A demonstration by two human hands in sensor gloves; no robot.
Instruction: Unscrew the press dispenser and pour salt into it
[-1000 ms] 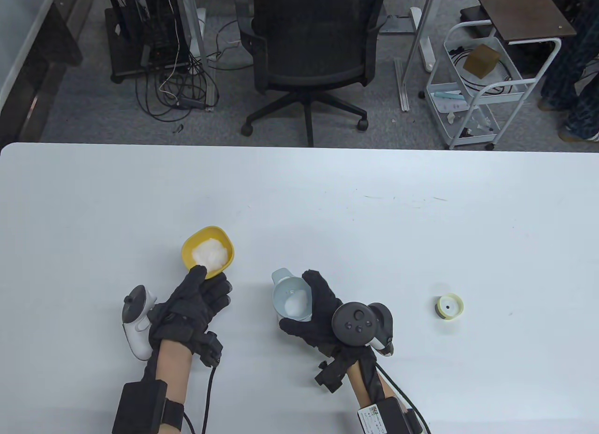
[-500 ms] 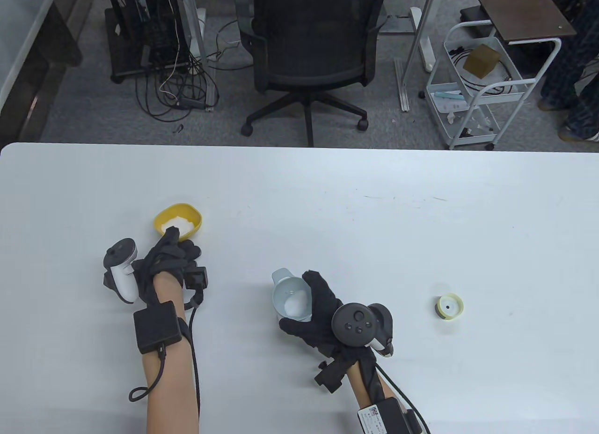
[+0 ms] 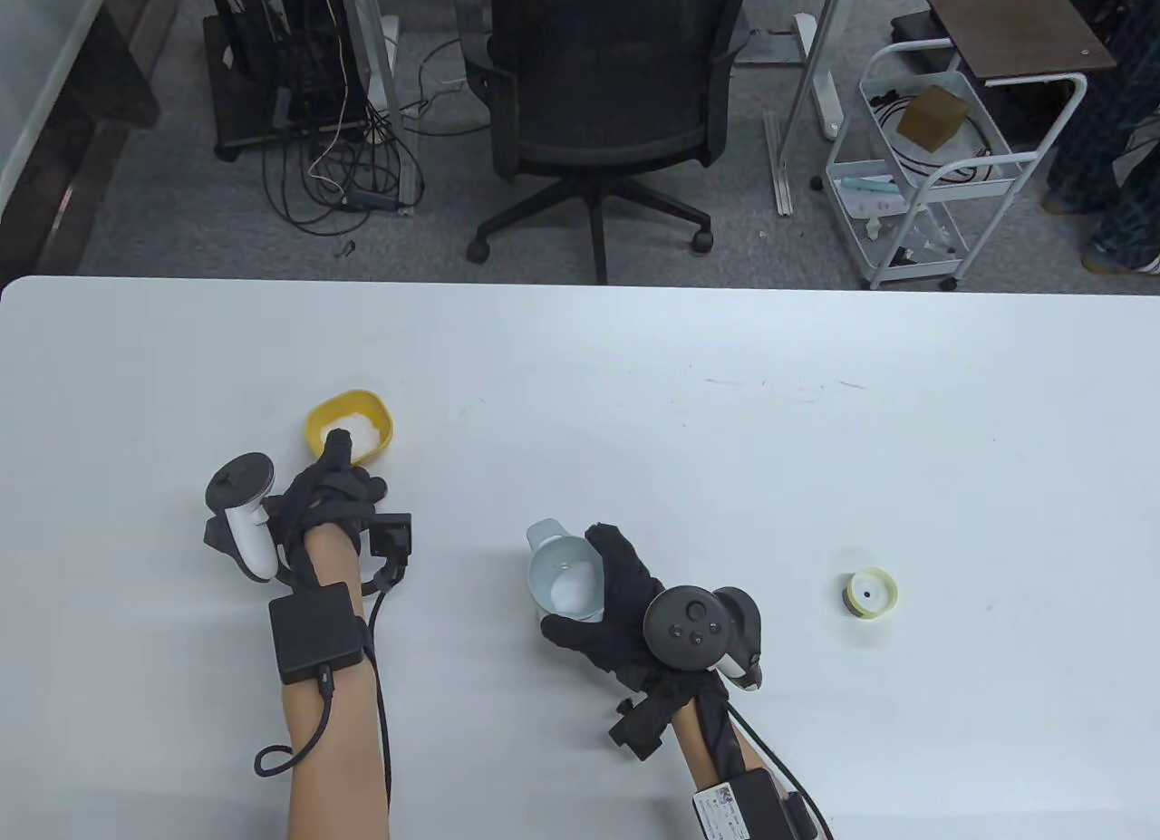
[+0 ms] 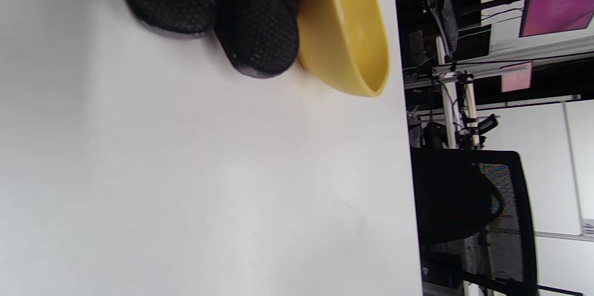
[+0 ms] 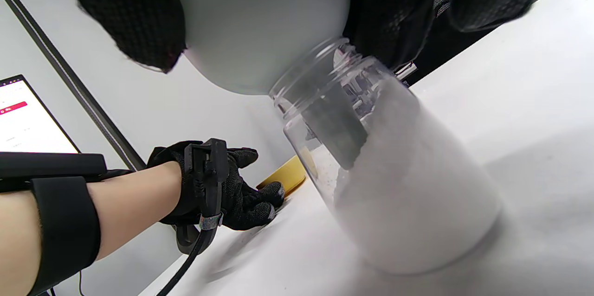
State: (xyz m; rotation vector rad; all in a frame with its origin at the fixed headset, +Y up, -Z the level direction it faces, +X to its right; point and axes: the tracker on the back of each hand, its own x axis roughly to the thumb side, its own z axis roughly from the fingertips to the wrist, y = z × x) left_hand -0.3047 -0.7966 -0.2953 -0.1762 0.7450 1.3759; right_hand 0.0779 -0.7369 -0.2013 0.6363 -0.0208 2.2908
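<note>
A clear jar (image 5: 399, 180), largely filled with white salt, stands on the table. A grey funnel (image 3: 564, 579) sits in its mouth with a little salt in it; it also shows in the right wrist view (image 5: 260, 17). My right hand (image 3: 616, 595) grips the funnel from the right. My left hand (image 3: 331, 487) holds a yellow bowl (image 3: 317, 419) of salt, thumb over its near rim, at the table's left. In the left wrist view the bowl (image 4: 345, 36) rests on the table with my fingers (image 4: 260, 22) against its side. The pale yellow dispenser cap (image 3: 872, 594) lies alone to the right.
The white table (image 3: 689, 423) stretches wide behind and to the right of the hands. A black office chair (image 3: 598, 106) and a white cart (image 3: 933, 178) stand on the floor beyond the far edge.
My left hand has carried the yellow bowl away from the funnel, to the left and farther back, onto the table. My right hand and the funnel have not moved.
</note>
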